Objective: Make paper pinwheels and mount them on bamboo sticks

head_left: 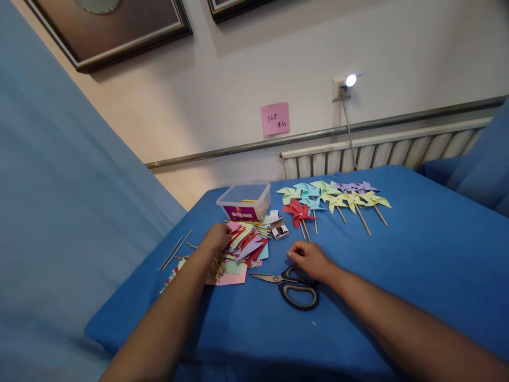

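Note:
My left hand (218, 237) is at the left edge of a pile of cut coloured paper pieces (248, 245). Its fingers are closed at a pink paper piece (234, 226). Just above the handles of the dark-handled scissors (299, 297), my right hand (310, 259) is curled with its fingertips together. Whatever it may pinch is too small to make out. The scissors lie with their blades pointing left. Beyond my hands, a small open box (279, 229) holds dark little items. Pinwheels on sticks, one of them a red pinwheel (298, 212), lie at the back right.
A clear plastic tub (244, 204) with sticks stands behind the paper. Loose sticks (175, 250) lie at the left on the blue tablecloth (417, 254). Blue curtains (59, 201) hang at the left. A radiator (389, 151) and socket (341, 89) are on the wall.

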A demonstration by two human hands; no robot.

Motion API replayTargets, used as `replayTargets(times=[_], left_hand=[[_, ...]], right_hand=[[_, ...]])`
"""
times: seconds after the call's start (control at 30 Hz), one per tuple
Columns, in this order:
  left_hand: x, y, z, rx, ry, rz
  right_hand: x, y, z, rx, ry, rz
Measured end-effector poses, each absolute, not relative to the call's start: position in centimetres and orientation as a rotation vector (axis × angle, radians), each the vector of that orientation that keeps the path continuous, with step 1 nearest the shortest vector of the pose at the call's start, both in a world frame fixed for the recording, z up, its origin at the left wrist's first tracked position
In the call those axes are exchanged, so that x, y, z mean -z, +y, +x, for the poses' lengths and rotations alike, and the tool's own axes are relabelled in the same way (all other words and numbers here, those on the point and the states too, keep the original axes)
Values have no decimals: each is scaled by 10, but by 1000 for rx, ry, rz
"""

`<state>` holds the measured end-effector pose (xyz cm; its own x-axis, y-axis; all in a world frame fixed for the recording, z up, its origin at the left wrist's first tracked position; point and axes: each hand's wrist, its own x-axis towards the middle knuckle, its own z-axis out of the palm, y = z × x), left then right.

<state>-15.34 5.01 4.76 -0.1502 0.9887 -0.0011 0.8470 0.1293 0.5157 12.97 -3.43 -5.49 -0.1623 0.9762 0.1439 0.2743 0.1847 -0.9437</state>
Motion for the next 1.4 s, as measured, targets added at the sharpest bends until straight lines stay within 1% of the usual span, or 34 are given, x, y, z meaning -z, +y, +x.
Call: replayTargets(times=[0.17,0.43,0.57,0.8,0.97,1.2,1.33,1.4], left_hand=[[-54,49,-160,-413,2151,1811],[-65,47,-172,-513,2292,1713],[-72,46,-172,-486,2233,1662],[-101,42,-173,-474,2068,1597],[-97,41,-170,-490,2066,1601],[-100,38,-171,-850,2272,1660],[-103,28,-156,-1096,2247,1648],[-101,22,-137,-1254,2105,1573]], right_hand=[[56,-34,129,-1043,-1593,-1213],[57,-34,128,-1066,-1586,-1206],[59,-33,128,-1074,-1578,-1202],[63,-32,126,-1091,-1568,-1195],[65,-32,127,-1094,-1560,-1184],[66,-33,126,-1104,-1528,-1163],[61,-34,126,-1077,-1483,-1165],[55,-34,129,-1062,-1409,-1141]])
